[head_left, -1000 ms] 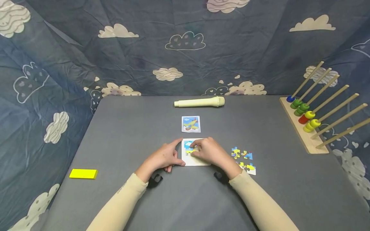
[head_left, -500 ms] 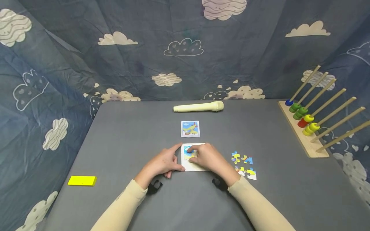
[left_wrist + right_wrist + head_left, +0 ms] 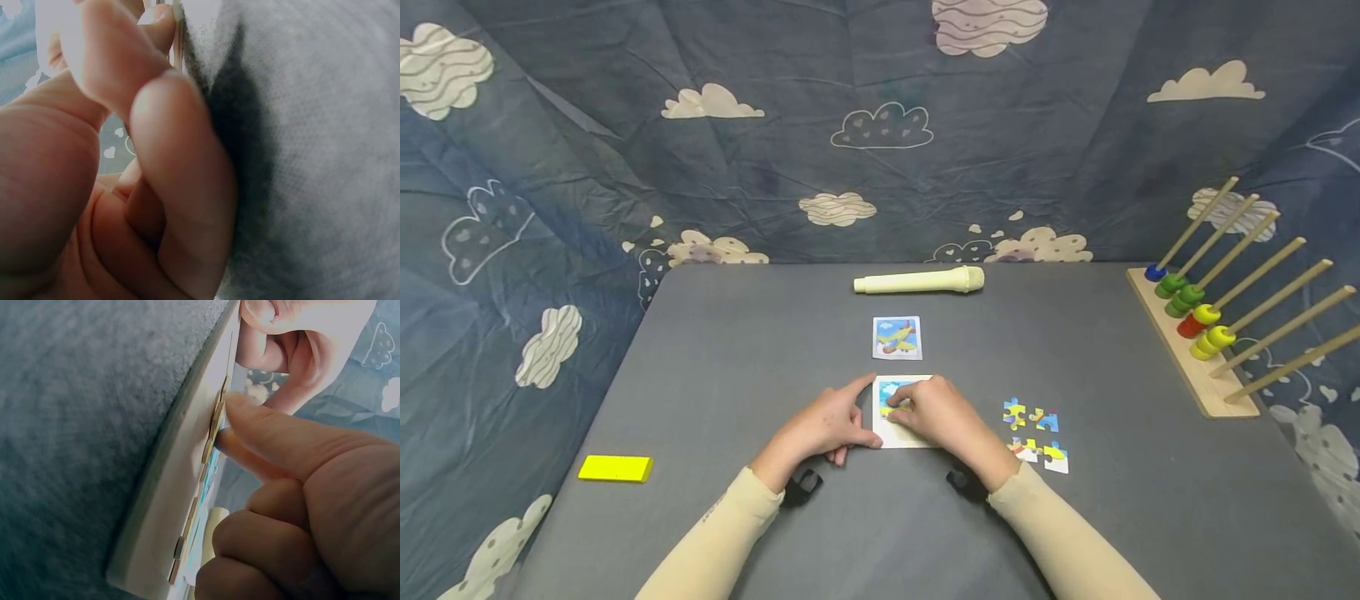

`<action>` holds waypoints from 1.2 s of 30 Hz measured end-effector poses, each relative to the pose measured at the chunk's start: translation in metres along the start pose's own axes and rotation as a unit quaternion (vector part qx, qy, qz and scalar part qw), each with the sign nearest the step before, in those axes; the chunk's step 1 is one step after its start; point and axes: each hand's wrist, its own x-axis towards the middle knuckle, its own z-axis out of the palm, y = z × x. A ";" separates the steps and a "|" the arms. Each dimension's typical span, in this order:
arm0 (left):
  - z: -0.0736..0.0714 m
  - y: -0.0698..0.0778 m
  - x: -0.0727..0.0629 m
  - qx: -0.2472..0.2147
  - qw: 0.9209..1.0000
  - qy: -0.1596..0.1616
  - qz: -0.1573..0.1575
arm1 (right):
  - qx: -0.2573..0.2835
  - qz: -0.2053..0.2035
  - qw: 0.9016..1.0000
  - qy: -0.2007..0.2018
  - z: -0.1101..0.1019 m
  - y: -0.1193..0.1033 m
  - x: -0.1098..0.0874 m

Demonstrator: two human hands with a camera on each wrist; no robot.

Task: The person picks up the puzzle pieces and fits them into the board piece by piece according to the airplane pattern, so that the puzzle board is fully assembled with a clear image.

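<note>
From the head, saw a gray table (image 3: 737, 333) under the fingers and a blue cloud cloth (image 3: 760, 183) past them, with the left hand (image 3: 823, 425) spread wide at the edge of a white puzzle board (image 3: 904, 437). From the left wrist, saw a shadow (image 3: 242, 125) beside the bent fingers. From the right wrist, saw the right hand (image 3: 331, 487) pinching a puzzle piece (image 3: 215, 425) on the board.

Yel. block (image 3: 615, 468) L, mic (image 3: 919, 281) at rear, peg rack (image 3: 1212, 386) R
</note>
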 end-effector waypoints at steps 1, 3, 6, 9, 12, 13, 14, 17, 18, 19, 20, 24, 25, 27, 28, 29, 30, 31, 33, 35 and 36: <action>0.000 0.000 0.000 0.002 1.000 0.000 0.002 | -0.001 0.001 1.000 0.005 0.000 0.000 0.000; 0.001 -0.001 0.000 0.004 1.000 0.002 0.008 | -0.002 0.003 1.000 0.012 0.002 0.001 -0.001; 0.001 -0.002 0.000 0.008 1.000 0.006 0.014 | 0.005 0.006 1.000 0.016 0.004 0.001 0.000; 0.003 0.000 0.001 0.007 1.000 0.000 0.015 | 0.010 0.008 1.000 0.016 0.004 0.003 -0.002; 0.004 0.001 0.002 0.005 1.000 -0.008 0.013 | 0.042 0.021 0.999 0.017 0.001 0.007 -0.004; 0.003 0.001 0.003 0.004 1.000 -0.008 0.012 | 0.063 0.028 0.997 0.019 -0.002 0.009 -0.005; 0.003 0.002 0.003 0.003 1.000 -0.007 0.011 | 0.085 0.038 0.995 0.023 -0.007 0.011 -0.005; 0.000 0.003 0.003 0.002 1.000 -0.002 0.002 | 0.147 0.070 0.986 0.040 -0.028 0.021 -0.010; 0.000 0.003 0.002 0.003 1.000 -0.001 -0.001 | 0.157 0.080 0.983 0.043 -0.036 0.026 -0.013; -0.001 0.004 0.002 0.004 1.000 0.000 -0.005 | 0.164 0.091 0.981 0.045 -0.044 0.031 -0.018; -0.001 0.004 0.001 0.005 1.000 -0.001 -0.008 | 0.167 0.102 0.980 0.044 -0.051 0.038 -0.024; -0.002 0.004 -0.002 0.008 1.000 -0.002 -0.013 | 0.164 0.140 0.976 0.031 -0.071 0.072 -0.050; -0.002 0.004 -0.002 0.009 1.000 -0.002 -0.013 | 0.163 0.148 0.975 0.028 -0.074 0.081 -0.057; -0.002 0.003 -0.002 0.008 1.000 -0.005 -0.011 | 0.165 0.163 0.972 0.024 -0.077 0.098 -0.069; -0.002 0.003 -0.001 0.007 1.000 -0.005 -0.011 | 0.170 0.170 0.970 0.021 -0.078 0.105 -0.075; -0.002 0.002 -0.001 0.007 1.000 -0.005 -0.012 | 0.173 0.176 0.969 0.018 -0.079 0.112 -0.079; -0.002 0.002 -0.001 0.007 1.000 -0.005 -0.012 | 0.174 0.177 0.969 0.015 -0.079 0.117 -0.084; -0.001 0.001 -0.001 0.006 1.000 -0.005 -0.013 | 0.174 0.180 0.968 0.010 -0.078 0.122 -0.087; -0.001 0.001 0.000 0.006 1.000 -0.002 -0.013 | 0.172 0.183 0.968 0.000 -0.076 0.130 -0.093; -0.001 0.000 0.000 0.007 1.000 -0.002 -0.011 | 0.168 0.186 0.968 -0.011 -0.074 0.137 -0.098; 0.000 0.000 -0.001 0.007 1.000 -0.004 -0.011 | 0.163 0.187 0.968 -0.018 -0.073 0.139 -0.100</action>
